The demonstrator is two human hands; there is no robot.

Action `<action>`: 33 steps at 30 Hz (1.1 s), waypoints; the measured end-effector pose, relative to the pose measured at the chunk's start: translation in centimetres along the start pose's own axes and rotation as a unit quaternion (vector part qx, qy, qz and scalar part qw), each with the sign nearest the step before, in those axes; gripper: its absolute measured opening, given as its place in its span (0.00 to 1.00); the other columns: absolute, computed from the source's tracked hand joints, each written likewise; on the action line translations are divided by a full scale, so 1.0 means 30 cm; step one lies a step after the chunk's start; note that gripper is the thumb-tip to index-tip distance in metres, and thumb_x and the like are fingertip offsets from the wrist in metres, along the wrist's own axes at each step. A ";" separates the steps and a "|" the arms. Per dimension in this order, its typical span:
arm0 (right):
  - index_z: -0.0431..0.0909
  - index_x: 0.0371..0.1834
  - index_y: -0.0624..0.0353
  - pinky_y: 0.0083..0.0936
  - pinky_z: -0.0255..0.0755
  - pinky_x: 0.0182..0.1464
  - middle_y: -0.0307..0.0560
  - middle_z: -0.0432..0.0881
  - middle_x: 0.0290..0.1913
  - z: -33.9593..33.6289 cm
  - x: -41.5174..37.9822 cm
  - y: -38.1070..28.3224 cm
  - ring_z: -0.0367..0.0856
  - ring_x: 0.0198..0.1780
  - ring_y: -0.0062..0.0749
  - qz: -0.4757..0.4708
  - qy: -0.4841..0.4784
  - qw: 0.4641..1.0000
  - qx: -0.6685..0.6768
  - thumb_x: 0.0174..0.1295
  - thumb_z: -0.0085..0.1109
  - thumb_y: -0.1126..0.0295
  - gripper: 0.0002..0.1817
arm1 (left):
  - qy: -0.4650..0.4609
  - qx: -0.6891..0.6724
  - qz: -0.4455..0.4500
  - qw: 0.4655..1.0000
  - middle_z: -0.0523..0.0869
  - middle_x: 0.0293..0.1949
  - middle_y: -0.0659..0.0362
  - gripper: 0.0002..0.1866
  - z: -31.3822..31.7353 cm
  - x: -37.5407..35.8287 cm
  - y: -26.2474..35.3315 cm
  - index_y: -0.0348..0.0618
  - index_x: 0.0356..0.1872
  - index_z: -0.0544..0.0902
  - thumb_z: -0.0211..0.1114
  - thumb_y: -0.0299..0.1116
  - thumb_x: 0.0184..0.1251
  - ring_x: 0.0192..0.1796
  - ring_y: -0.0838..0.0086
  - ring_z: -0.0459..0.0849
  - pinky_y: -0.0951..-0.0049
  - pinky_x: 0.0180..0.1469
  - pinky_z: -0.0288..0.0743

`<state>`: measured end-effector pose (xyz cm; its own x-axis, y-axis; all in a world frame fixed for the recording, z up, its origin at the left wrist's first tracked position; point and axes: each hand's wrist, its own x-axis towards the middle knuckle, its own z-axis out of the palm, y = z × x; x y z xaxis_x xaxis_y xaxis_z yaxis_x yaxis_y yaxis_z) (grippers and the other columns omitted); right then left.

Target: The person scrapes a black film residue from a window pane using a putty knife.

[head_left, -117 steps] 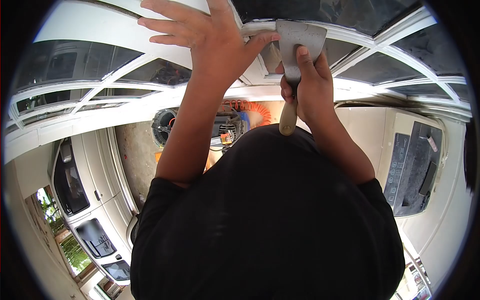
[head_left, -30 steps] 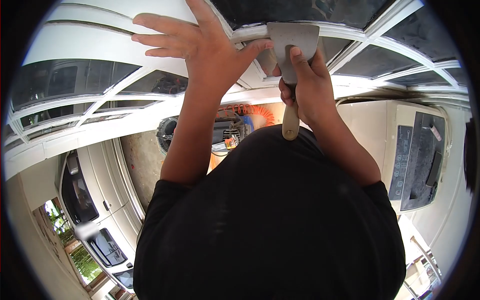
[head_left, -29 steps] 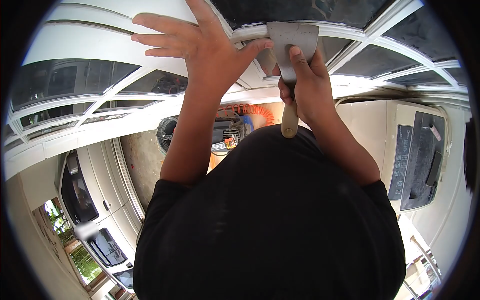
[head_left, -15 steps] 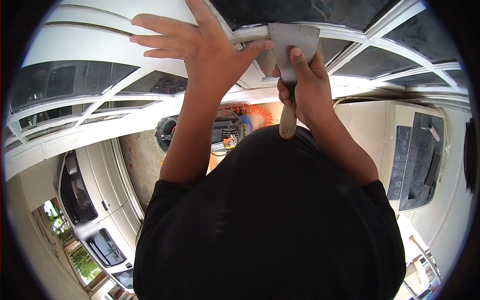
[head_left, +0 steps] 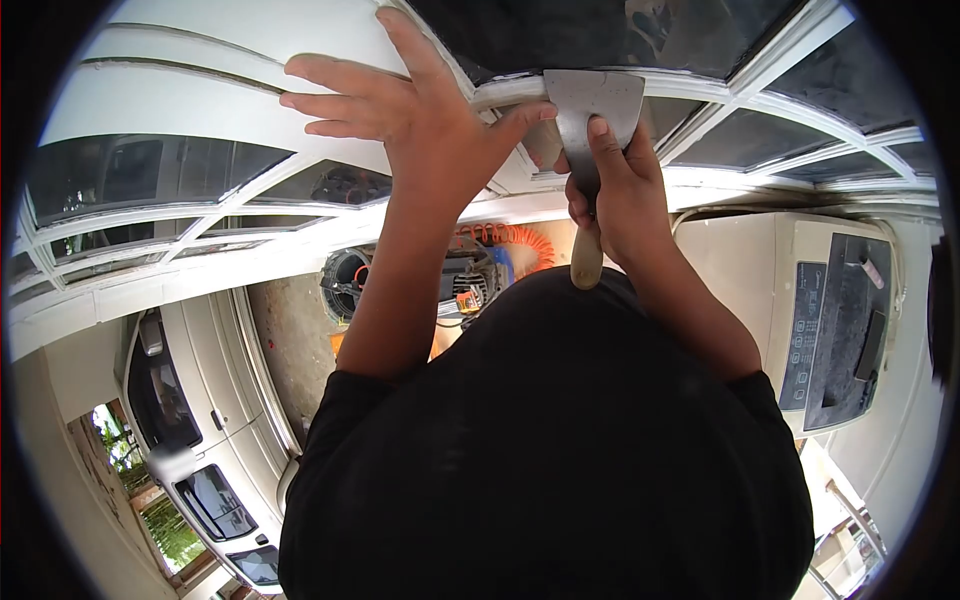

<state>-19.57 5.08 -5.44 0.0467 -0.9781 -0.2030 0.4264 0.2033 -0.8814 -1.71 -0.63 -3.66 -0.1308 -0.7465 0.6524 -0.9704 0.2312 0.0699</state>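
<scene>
My right hand (head_left: 632,190) is closed round a wide putty knife (head_left: 590,95), thumb pressed flat on the grey blade and the pale handle (head_left: 587,258) pointing back at my body. The blade's straight edge lies at the white window frame (head_left: 690,86), just below a dark glass pane (head_left: 590,35). To its left my left hand (head_left: 432,125) is spread wide with nothing in it. That thumb reaches to the blade's left side, while the other fingers stretch over the white panel (head_left: 215,110).
Smaller framed panes (head_left: 760,130) run off on both sides. Below stand a machine (head_left: 465,280) and an orange coiled hose (head_left: 525,245). A beige washing machine (head_left: 735,265) is at my right, a parked vehicle (head_left: 235,405) at my left.
The whole view has shifted, so hands, putty knife and surroundings appear slightly lower and further right. The grip and the blade's place at the frame look much the same.
</scene>
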 end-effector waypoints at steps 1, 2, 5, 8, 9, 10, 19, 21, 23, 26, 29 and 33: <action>0.65 0.53 0.55 0.18 0.59 0.13 0.44 0.79 0.30 -0.003 -0.005 -0.001 0.67 0.14 0.18 0.006 -0.001 1.000 -0.007 0.77 0.45 0.56 0.15 | -0.011 0.008 -0.007 1.000 0.07 0.58 0.15 0.85 -0.006 0.002 0.005 0.31 0.73 0.24 0.75 0.77 0.30 0.61 0.17 0.05 0.12 0.48 0.15; 0.65 0.54 0.54 0.18 0.60 0.14 0.44 0.79 0.30 -0.005 -0.008 -0.005 0.68 0.15 0.18 0.011 -0.001 1.000 -0.014 0.77 0.44 0.56 0.15 | -0.021 0.016 -0.013 1.000 0.07 0.58 0.15 0.86 -0.009 0.005 0.009 0.31 0.73 0.25 0.75 0.77 0.30 0.61 0.17 0.05 0.12 0.48 0.15; 0.65 0.54 0.53 0.18 0.61 0.14 0.44 0.78 0.31 0.010 -0.020 -0.032 0.68 0.16 0.18 0.039 0.015 0.999 -0.017 0.76 0.44 0.56 0.14 | -0.002 0.007 0.011 1.000 0.07 0.58 0.15 0.86 0.004 0.001 -0.008 0.32 0.73 0.24 0.75 0.76 0.30 0.61 0.17 0.05 0.12 0.48 0.14; 0.65 0.54 0.54 0.18 0.61 0.15 0.44 0.78 0.31 0.017 -0.034 -0.047 0.68 0.17 0.19 0.045 0.008 0.999 0.010 0.76 0.45 0.56 0.14 | 0.001 0.004 0.020 1.000 0.07 0.58 0.15 0.86 0.002 0.004 -0.012 0.33 0.73 0.23 0.75 0.77 0.30 0.61 0.18 0.04 0.12 0.48 0.14; 0.65 0.54 0.54 0.18 0.61 0.15 0.44 0.78 0.31 0.021 -0.036 -0.053 0.68 0.17 0.19 0.048 0.008 0.999 0.010 0.76 0.45 0.56 0.14 | -0.001 0.005 0.019 1.000 0.07 0.58 0.15 0.86 -0.003 0.004 -0.011 0.33 0.73 0.23 0.75 0.77 0.30 0.61 0.18 0.04 0.12 0.48 0.14; 0.65 0.54 0.54 0.18 0.61 0.15 0.45 0.78 0.31 0.024 -0.037 -0.059 0.68 0.17 0.19 0.058 0.012 0.998 0.018 0.76 0.45 0.56 0.14 | -0.005 -0.005 0.017 1.000 0.07 0.57 0.15 0.86 -0.008 0.006 -0.008 0.33 0.73 0.23 0.74 0.77 0.30 0.61 0.18 0.04 0.12 0.47 0.14; 0.65 0.54 0.53 0.19 0.62 0.17 0.45 0.79 0.32 0.004 -0.015 -0.019 0.69 0.18 0.21 0.019 -0.005 1.000 -0.019 0.76 0.46 0.57 0.14 | -0.003 0.009 0.022 1.000 0.07 0.56 0.14 0.85 0.010 0.001 -0.028 0.33 0.72 0.22 0.72 0.78 0.31 0.60 0.19 0.03 0.13 0.48 0.12; 0.65 0.56 0.52 0.20 0.63 0.18 0.46 0.79 0.33 0.007 -0.025 -0.031 0.71 0.19 0.22 0.030 -0.008 0.999 -0.021 0.76 0.46 0.57 0.14 | -0.005 0.014 0.023 1.000 0.07 0.56 0.14 0.85 0.011 0.006 -0.025 0.33 0.72 0.22 0.72 0.78 0.31 0.60 0.18 0.03 0.13 0.48 0.12; 0.64 0.52 0.55 0.18 0.60 0.14 0.45 0.79 0.31 0.020 -0.031 -0.035 0.67 0.15 0.19 0.033 0.013 0.999 0.003 0.76 0.45 0.57 0.14 | -0.006 0.008 0.022 1.000 0.07 0.56 0.14 0.86 0.003 0.011 -0.016 0.31 0.72 0.22 0.72 0.78 0.31 0.61 0.18 0.04 0.13 0.48 0.12; 0.64 0.52 0.55 0.18 0.60 0.14 0.45 0.78 0.31 0.028 -0.037 -0.038 0.67 0.15 0.19 0.048 0.015 0.998 0.033 0.76 0.44 0.56 0.14 | -0.026 0.005 0.000 1.000 0.07 0.56 0.14 0.86 -0.015 0.009 0.001 0.30 0.72 0.22 0.72 0.78 0.31 0.61 0.18 0.04 0.13 0.49 0.12; 0.64 0.52 0.55 0.18 0.60 0.14 0.45 0.78 0.31 0.030 -0.027 -0.023 0.67 0.15 0.19 0.041 0.017 0.998 0.041 0.76 0.44 0.57 0.14 | -0.023 0.011 0.006 1.000 0.07 0.57 0.14 0.86 -0.003 0.003 -0.016 0.32 0.72 0.22 0.72 0.79 0.31 0.61 0.18 0.04 0.13 0.49 0.12; 0.64 0.51 0.56 0.18 0.60 0.14 0.44 0.78 0.30 0.025 -0.019 0.001 0.67 0.15 0.19 0.011 0.018 0.999 0.028 0.76 0.45 0.57 0.14 | -0.016 0.007 0.008 1.000 0.07 0.57 0.15 0.85 -0.009 0.011 -0.007 0.32 0.73 0.23 0.71 0.79 0.31 0.61 0.18 0.05 0.13 0.49 0.13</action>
<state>-18.90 5.60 -5.01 0.0234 -0.9710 -0.2377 0.4749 0.2201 -0.8521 -1.50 -0.75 -3.27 -0.1518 -0.7619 0.6296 -0.9708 0.2348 0.0500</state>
